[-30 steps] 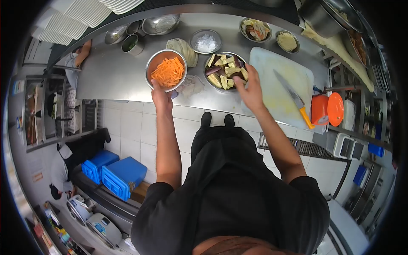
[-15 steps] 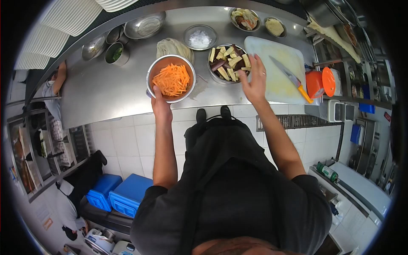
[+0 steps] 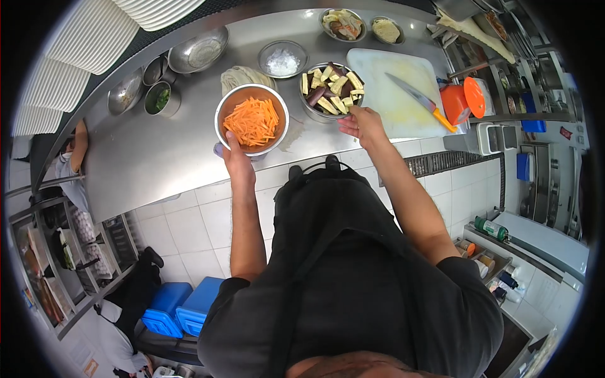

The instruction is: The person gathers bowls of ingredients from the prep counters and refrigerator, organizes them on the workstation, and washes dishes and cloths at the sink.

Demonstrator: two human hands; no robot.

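Observation:
My left hand [image 3: 238,162] grips the near rim of a steel bowl [image 3: 282,140], thumb over the edge. Orange carrot strips [image 3: 252,121] fill its lower part. To the right, my right hand [image 3: 365,126] pinches the near right rim of a second metal bowl [image 3: 313,113], with the fingers below the edge. It is heaped with cut eggplant pieces [image 3: 332,90], purple skin and pale flesh showing. Beside it lies a white cutting board [image 3: 378,94], bearing a knife [image 3: 419,97] with a yellow-orange handle. A folded pale cloth [image 3: 242,79] sits behind the carrot bowl.
Behind stand a bowl of white crystals [image 3: 282,62], a bowl of mixed scraps [image 3: 343,24] and a small bowl [image 3: 386,30]. Metal pots [image 3: 162,99] and stacked plates [image 3: 94,38] are at left. An orange container [image 3: 455,104] stands right. Another person [image 3: 75,154] is at far left.
My right hand has moved from beside the eggplant bowl, fingers spread, to its near rim and closed there. My left hand still holds the carrot bowl. The view has shifted slightly.

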